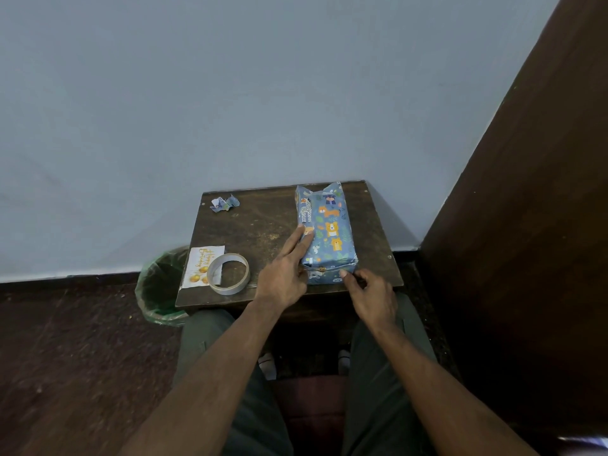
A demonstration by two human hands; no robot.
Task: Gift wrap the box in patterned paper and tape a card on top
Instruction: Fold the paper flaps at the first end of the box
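Dark wooden table (pixel 263 225): your left hand (pixel 284 278) flat against blue animal-print wrapped box (pixel 325 232); right hand (pixel 371 294) pinches its near end, fingertips hidden.

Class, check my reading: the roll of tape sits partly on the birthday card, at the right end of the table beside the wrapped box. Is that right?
Not quite. The head view shows the roll of tape partly on the birthday card at the left end of the table, apart from the wrapped box.
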